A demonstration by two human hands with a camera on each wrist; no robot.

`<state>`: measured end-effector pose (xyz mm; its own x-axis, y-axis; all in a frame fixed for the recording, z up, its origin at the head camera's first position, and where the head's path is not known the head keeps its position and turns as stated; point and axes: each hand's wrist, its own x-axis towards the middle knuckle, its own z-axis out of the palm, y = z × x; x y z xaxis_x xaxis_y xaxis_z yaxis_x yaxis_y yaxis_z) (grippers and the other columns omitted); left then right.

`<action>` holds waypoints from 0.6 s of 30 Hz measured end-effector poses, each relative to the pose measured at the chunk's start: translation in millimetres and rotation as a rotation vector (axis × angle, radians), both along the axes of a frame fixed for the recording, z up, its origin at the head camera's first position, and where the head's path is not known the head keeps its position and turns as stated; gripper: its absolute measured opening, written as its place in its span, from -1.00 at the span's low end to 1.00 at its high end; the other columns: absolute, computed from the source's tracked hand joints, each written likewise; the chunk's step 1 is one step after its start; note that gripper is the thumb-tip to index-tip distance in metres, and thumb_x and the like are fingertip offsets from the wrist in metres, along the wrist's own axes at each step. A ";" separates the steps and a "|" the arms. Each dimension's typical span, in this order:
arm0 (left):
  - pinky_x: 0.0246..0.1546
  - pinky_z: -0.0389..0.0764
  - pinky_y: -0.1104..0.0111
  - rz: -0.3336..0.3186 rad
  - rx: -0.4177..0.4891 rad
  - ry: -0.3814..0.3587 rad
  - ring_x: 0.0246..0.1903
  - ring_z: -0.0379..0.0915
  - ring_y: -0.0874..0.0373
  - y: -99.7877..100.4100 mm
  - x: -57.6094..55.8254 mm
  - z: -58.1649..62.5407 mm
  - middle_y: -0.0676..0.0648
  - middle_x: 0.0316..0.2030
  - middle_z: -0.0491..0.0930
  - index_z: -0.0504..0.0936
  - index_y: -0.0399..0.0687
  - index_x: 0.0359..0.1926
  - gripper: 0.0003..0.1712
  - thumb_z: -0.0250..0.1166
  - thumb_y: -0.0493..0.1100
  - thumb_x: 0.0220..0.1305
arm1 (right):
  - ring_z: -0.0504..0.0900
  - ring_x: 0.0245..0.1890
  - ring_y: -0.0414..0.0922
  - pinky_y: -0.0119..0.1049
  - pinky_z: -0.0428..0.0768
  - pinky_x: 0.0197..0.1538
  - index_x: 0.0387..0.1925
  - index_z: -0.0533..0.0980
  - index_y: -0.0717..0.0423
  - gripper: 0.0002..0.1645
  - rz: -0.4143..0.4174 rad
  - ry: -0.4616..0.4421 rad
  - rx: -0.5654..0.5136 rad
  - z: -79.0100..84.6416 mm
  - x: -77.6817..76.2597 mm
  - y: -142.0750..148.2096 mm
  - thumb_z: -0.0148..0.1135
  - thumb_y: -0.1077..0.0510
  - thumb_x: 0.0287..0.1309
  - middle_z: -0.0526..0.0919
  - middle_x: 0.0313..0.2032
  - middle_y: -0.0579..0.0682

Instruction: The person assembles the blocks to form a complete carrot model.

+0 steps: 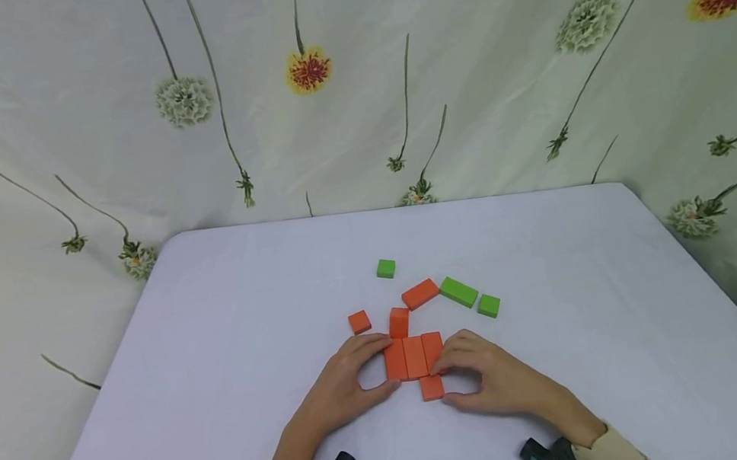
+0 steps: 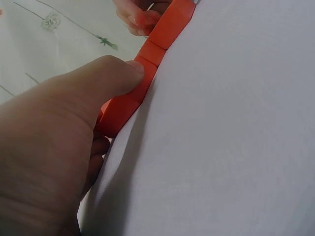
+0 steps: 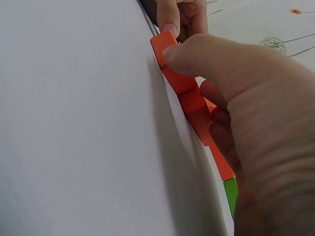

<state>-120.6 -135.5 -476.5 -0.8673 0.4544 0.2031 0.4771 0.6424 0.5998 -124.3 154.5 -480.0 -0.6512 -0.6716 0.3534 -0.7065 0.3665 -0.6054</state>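
Note:
Three long orange blocks lie side by side: a left one (image 1: 395,362), a middle one (image 1: 415,358) and a right one (image 1: 433,346). My left hand (image 1: 342,386) pinches the left block, thumb at its near end and fingers at its far corner. A small orange block (image 1: 432,388) touches the row's near side. My right hand (image 1: 497,375) has its thumb on this small block and its fingertips on the right long block, pinching the two together. In the right wrist view the thumb presses the orange side (image 3: 179,81). Another orange block (image 1: 399,323) adjoins the row's far left.
Beyond the row are a small orange block (image 1: 360,322) and a slanted orange block (image 1: 421,294). A long green block (image 1: 459,292), a small green block (image 1: 489,306) and a farther green cube (image 1: 385,268) lie on the white table (image 1: 216,341). A floral cloth (image 1: 483,93) hangs behind.

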 end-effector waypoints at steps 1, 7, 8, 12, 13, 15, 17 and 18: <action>0.31 0.58 0.12 0.000 0.000 0.000 0.32 0.44 0.06 0.1 -0.1 0.1 0.01 0.26 0.58 0.60 -0.05 0.31 -0.30 0.59 -0.04 0.15 | 0.48 0.07 -0.30 -0.33 0.64 0.12 -0.04 0.69 -0.23 -0.59 0.001 0.008 0.000 -0.1 0.0 0.0 0.59 0.12 0.07 0.62 -0.05 -0.36; 0.31 0.57 0.12 0.001 -0.004 -0.005 0.33 0.44 0.05 0.6 -0.5 0.0 0.01 0.26 0.58 0.60 -0.05 0.31 -0.29 0.59 -0.05 0.14 | 0.49 0.04 -0.26 -0.32 0.65 0.09 -0.11 0.71 -0.23 -0.65 0.010 0.050 -0.008 -0.6 0.3 -0.1 0.59 0.17 0.05 0.61 -0.08 -0.31; 0.31 0.57 0.12 0.003 -0.005 -0.006 0.33 0.44 0.05 0.7 -0.6 -0.1 0.01 0.26 0.58 0.60 -0.04 0.31 -0.29 0.59 -0.04 0.15 | 0.49 0.04 -0.26 -0.32 0.65 0.09 -0.12 0.72 -0.22 -0.65 0.011 0.054 -0.009 -0.6 0.4 -0.1 0.59 0.17 0.05 0.61 -0.09 -0.30; 0.31 0.57 0.12 0.005 -0.012 -0.005 0.33 0.43 0.06 0.9 -1.1 -1.0 0.02 0.26 0.58 0.60 -0.03 0.31 -0.29 0.59 -0.04 0.15 | 0.50 0.03 -0.25 -0.32 0.66 0.09 -0.15 0.72 -0.20 -0.68 0.013 0.067 -0.011 -0.5 0.3 -0.2 0.59 0.17 0.05 0.61 -0.11 -0.29; 0.31 0.57 0.12 0.005 -0.011 -0.003 0.33 0.43 0.06 0.7 -1.1 -1.2 0.01 0.26 0.58 0.60 -0.04 0.31 -0.29 0.59 -0.04 0.14 | 0.50 0.03 -0.25 -0.32 0.66 0.09 -0.16 0.72 -0.19 -0.69 0.012 0.070 -0.011 -0.5 0.2 -0.2 0.59 0.17 0.05 0.61 -0.11 -0.29; 0.31 0.57 0.12 0.001 -0.010 0.004 0.33 0.43 0.06 0.6 -1.4 -1.8 0.01 0.26 0.58 0.60 -0.04 0.31 -0.29 0.59 -0.04 0.14 | 0.50 0.03 -0.25 -0.32 0.66 0.09 -0.17 0.73 -0.19 -0.69 0.011 0.073 -0.009 -0.9 0.1 -0.3 0.60 0.16 0.04 0.60 -0.12 -0.29; 0.31 0.57 0.12 -0.002 -0.009 0.011 0.33 0.43 0.06 0.4 -1.7 -2.4 0.02 0.26 0.58 0.60 -0.05 0.30 -0.29 0.59 -0.04 0.14 | 0.50 0.04 -0.25 -0.32 0.66 0.09 -0.17 0.73 -0.18 -0.70 0.010 0.076 -0.011 -1.3 -0.1 -0.5 0.60 0.16 0.03 0.61 -0.12 -0.29; 0.31 0.57 0.12 -0.004 -0.008 0.015 0.33 0.43 0.06 0.3 -1.8 -2.7 0.01 0.26 0.58 0.60 -0.05 0.30 -0.29 0.59 -0.04 0.14 | 0.50 0.04 -0.25 -0.32 0.66 0.09 -0.17 0.73 -0.18 -0.69 0.009 0.078 -0.011 -1.6 -0.1 -0.5 0.61 0.16 0.03 0.61 -0.12 -0.28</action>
